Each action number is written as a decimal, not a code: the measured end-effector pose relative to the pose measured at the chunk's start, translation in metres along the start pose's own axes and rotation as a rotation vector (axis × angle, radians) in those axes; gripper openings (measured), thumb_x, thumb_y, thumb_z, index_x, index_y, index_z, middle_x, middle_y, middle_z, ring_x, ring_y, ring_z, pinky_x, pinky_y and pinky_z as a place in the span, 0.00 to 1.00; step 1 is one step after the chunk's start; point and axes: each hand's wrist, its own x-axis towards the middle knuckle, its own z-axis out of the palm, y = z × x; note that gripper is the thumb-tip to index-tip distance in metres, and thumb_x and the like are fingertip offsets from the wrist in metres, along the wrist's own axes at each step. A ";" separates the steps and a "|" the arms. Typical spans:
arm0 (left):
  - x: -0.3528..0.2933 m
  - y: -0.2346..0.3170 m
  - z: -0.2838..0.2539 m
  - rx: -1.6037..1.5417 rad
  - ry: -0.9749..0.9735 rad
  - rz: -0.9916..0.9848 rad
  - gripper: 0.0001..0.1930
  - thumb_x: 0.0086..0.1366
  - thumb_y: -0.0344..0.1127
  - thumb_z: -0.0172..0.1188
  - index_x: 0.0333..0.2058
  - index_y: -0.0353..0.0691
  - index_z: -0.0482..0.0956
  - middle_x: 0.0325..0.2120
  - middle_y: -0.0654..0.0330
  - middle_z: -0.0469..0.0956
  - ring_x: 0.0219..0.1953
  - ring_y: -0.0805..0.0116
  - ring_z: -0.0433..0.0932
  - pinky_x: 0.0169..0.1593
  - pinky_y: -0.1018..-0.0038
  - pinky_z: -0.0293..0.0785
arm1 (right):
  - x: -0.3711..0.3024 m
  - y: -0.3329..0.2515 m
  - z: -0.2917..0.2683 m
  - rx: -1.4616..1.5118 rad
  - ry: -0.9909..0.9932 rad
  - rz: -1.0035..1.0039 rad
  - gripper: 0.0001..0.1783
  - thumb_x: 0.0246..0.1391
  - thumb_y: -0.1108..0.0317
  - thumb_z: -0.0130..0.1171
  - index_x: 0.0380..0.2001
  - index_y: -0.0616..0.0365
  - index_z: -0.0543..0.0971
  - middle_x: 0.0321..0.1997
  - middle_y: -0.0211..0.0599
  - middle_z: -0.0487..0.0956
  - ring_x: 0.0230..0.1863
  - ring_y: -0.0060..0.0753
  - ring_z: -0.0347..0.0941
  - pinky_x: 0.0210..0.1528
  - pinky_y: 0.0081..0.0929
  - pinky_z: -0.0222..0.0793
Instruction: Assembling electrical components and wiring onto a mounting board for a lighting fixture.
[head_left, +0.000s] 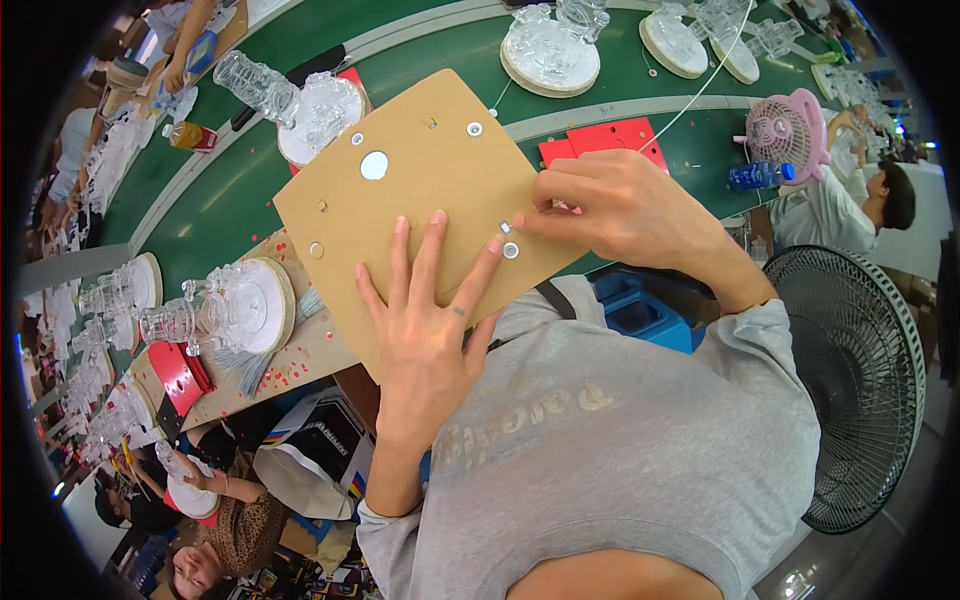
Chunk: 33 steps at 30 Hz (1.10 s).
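Observation:
A tan square board (445, 175) lies tilted in front of me, with a round hole, several small metal tabs and round silvery fittings at its corners. My left hand (425, 320) rests flat on its lower part, fingers spread, holding nothing. At the board's right edge my right hand (610, 210) is closed, fingers curled and thumb and forefinger pinched together. Its fingertips touch the board beside a small metal tab (505, 227) and a round silvery fitting (511, 250). Whatever the pinch holds, if anything, is hidden.
Clear plastic assemblies on white round bases (265, 305) stand left and along the green bench (430, 55). Red panels (620, 140) lie behind my right hand. A pink fan (785, 130), blue-labelled bottle (755, 176) and large black fan (850, 390) are at right. Other people work nearby.

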 end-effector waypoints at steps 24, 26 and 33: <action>0.005 0.004 0.000 -0.020 -0.016 0.011 0.38 0.53 0.35 0.72 0.65 0.63 0.73 0.70 0.50 0.59 0.73 0.40 0.53 0.63 0.24 0.49 | 0.004 -0.014 -0.005 -0.139 -0.152 -0.029 0.17 0.45 0.70 0.62 0.40 0.67 0.81 0.34 0.34 0.74 0.33 0.31 0.74 0.32 0.27 0.71; 0.006 0.003 0.001 -0.034 -0.024 0.021 0.38 0.53 0.35 0.71 0.65 0.63 0.73 0.70 0.50 0.59 0.73 0.40 0.53 0.63 0.24 0.49 | 0.003 -0.011 0.001 -0.021 -0.084 -0.005 0.16 0.45 0.71 0.62 0.40 0.66 0.81 0.34 0.34 0.74 0.31 0.31 0.74 0.31 0.28 0.72; 0.004 0.005 0.000 -0.030 -0.025 -0.014 0.38 0.53 0.35 0.72 0.65 0.63 0.73 0.70 0.51 0.59 0.73 0.41 0.53 0.64 0.26 0.49 | -0.002 0.010 0.006 0.011 0.029 -0.119 0.16 0.45 0.72 0.62 0.41 0.62 0.81 0.34 0.34 0.74 0.31 0.33 0.75 0.29 0.29 0.74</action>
